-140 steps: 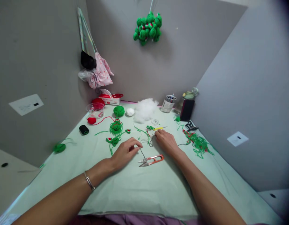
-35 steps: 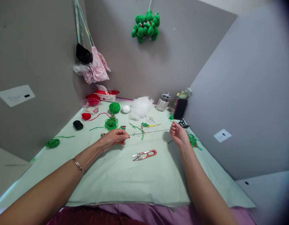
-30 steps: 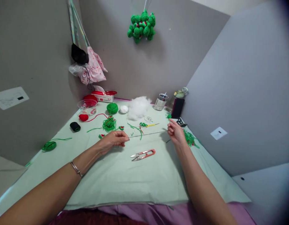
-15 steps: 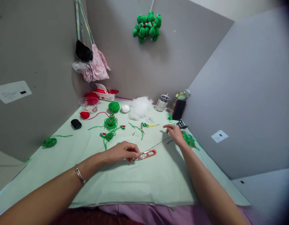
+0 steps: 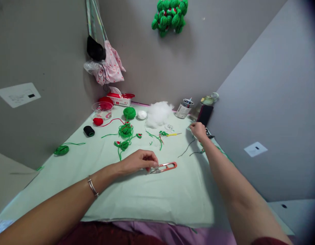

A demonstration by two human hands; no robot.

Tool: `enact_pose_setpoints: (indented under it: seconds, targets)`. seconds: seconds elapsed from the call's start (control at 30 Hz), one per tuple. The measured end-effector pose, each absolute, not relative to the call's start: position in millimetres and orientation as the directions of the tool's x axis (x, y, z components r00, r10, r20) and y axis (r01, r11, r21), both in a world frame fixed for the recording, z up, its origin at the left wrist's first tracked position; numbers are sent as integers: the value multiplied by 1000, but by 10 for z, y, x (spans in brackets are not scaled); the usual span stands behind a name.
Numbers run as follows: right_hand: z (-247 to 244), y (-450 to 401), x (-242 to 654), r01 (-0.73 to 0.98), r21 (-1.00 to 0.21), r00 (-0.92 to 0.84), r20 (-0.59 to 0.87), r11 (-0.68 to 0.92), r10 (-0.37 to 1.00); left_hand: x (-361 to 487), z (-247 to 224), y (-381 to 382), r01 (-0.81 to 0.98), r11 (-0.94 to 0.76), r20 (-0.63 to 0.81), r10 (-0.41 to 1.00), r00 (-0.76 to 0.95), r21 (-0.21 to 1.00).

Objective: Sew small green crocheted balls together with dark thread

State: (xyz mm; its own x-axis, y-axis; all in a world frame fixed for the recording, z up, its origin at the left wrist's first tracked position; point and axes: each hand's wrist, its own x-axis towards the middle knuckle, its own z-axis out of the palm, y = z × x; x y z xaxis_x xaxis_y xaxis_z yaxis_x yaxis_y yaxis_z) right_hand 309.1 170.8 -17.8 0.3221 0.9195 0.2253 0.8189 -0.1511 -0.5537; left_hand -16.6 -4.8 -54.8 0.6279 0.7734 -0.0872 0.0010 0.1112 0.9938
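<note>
My left hand [image 5: 140,161] pinches the blade end of orange-handled thread snips [image 5: 170,166], which point towards me at the middle of the table. Further back on the right is my right hand [image 5: 198,130], its fingers closed and turned down beside a small bit of green yarn; what they hold, if anything, is hidden. One dark thread [image 5: 186,148] runs on the cloth from just below this hand. A second short dark thread [image 5: 196,153] lies near the right forearm. Green yarn pieces partly show behind that forearm.
Behind my left hand lie tangled green yarn [image 5: 125,131], small green crocheted pieces [image 5: 124,146] and a yellow-handled hook [image 5: 174,134]. White stuffing [image 5: 158,114], a can [image 5: 184,109] and a phone [image 5: 205,115] stand at the back. A black spool [image 5: 89,131] is left.
My right hand has moved back, its pointing finger now curled in. The dark thread stretched between my hands now lies slack, away from the left hand. The left hand still holds the snips.
</note>
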Motion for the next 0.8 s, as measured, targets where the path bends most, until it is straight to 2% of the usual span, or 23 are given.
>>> enact_pose_setpoints:
  seconds: [0.17, 0.2, 0.23, 0.33, 0.4, 0.53, 0.67, 0.8]
  targets:
    - [30, 1115, 2596, 743, -664, 61, 195, 85, 979, -174, -501, -49, -49, 91, -50, 843, 536, 995]
    - [60, 958, 2468, 700, -703, -8, 172, 129, 985, -174, -498, -44, -65, 72, -33, 878, 477, 995]
    - [85, 804, 2342, 576, -796, -127, 136, 185, 982, -174, -497, -38, -82, 48, -10, 911, 412, 995]
    - [132, 430, 2023, 324, -933, -392, 18, 156, 920, -170, -485, -32, -136, -39, 80, 946, 314, 990]
    - [145, 297, 1911, 206, -975, -477, -24, 85, 878, -165, -468, -43, -145, -34, 92, 904, 418, 989]
    - [155, 247, 1961, 12, -1000, -440, 9, 16, 898, -166, -426, -80, -71, 56, -1, 789, 614, 996]
    - [139, 322, 2127, -59, -998, -344, 37, 17, 938, -228, -397, -59, -27, 57, -28, 794, 607, 998]
    - [62, 467, 2224, -62, -998, -256, 6, -10, 967, -315, -360, -25, -158, 163, -30, 782, 622, 974]
